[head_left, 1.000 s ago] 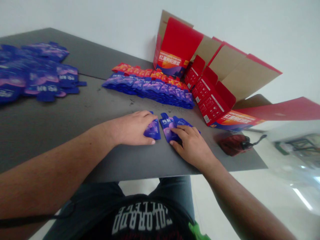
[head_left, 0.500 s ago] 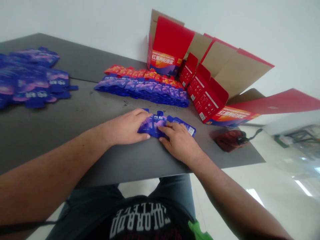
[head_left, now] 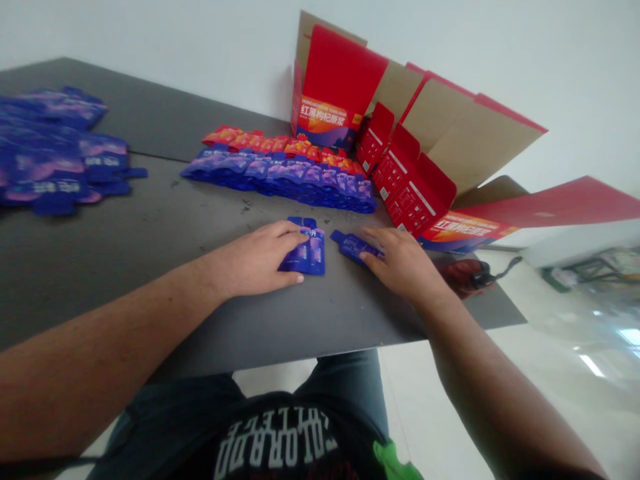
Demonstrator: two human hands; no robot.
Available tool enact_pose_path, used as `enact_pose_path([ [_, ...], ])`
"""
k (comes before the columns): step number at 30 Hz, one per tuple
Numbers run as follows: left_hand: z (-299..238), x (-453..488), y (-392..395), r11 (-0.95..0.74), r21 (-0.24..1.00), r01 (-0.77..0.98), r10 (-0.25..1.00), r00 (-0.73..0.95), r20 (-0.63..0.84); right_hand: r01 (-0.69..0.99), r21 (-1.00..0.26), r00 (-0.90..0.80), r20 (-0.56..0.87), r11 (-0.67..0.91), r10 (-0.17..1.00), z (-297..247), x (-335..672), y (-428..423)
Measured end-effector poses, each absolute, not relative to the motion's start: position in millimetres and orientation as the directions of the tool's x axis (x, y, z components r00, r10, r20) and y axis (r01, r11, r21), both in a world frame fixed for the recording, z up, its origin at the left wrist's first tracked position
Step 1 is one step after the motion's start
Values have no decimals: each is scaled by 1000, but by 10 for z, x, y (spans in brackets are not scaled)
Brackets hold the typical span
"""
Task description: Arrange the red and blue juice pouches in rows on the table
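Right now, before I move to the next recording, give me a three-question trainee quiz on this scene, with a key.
1. True or false: the left hand rests on a stack of blue sachets.
2. Multiple choice: what lies directly behind the long row of blue sachets?
A. Green bottles
B. A row of red sachets
C. A stack of plates
3. Short answer: which hand is nearer the dark red pouch?

Key: 1. True. 2. B. 3. The right hand.
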State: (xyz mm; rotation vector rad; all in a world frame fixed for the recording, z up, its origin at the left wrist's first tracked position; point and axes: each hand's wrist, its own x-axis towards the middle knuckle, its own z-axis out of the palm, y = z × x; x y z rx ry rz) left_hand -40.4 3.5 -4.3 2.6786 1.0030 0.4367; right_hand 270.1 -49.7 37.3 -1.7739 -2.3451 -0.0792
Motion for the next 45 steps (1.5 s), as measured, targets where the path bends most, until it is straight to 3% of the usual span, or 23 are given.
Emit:
enact_pose_path([
  [4, -43, -401, 30, -726, 327, 605, 677, 712, 185, 988, -95, -120, 57, 125, 991, 294, 3010, -448],
  [9, -45, -397, 34, -716, 344, 608, 687, 701, 191, 970, -240, 63, 69, -45, 996, 249, 2981, -470],
  [11, -46, -398, 37, -719, 341, 606, 684, 705, 188, 985, -171, 59, 195, -25, 979, 267, 2940, -488],
  [13, -48, -401, 39, -722, 341, 602, 680, 709, 189, 999, -20, -28, 303, 36, 953, 279, 2880, -513],
  [16, -56, -403, 38, -726, 345, 595, 677, 708, 203, 975, 131, -208, 249, 180, 946, 275, 2721, -579],
  [19, -64, -403, 34, -722, 344, 600, 681, 704, 202, 923, 65, -384, 140, 378, 913, 273, 2532, -668],
  [21, -66, -403, 33, -718, 339, 608, 685, 704, 189, 897, -26, -434, 145, 441, 889, 283, 2468, -702],
  [24, -59, -400, 35, -725, 329, 604, 677, 713, 182, 905, -94, -393, 187, 415, 900, 296, 2540, -664],
  [27, -41, -402, 37, -733, 321, 599, 669, 721, 181, 923, -98, -361, 113, 372, 926, 298, 2741, -557],
  [33, -23, -468, 45, -745, 308, 592, 655, 735, 173, 849, -190, -499, 25, 494, 866, 323, 2829, -486],
  [39, -2, -470, 26, -699, 160, 696, 715, 677, 177, 936, -170, -302, 55, 307, 952, 251, 2413, -540],
  [45, 4, -419, 9, -705, 177, 687, 709, 675, 202, 965, -117, -233, 46, 236, 971, 254, 2308, -560],
])
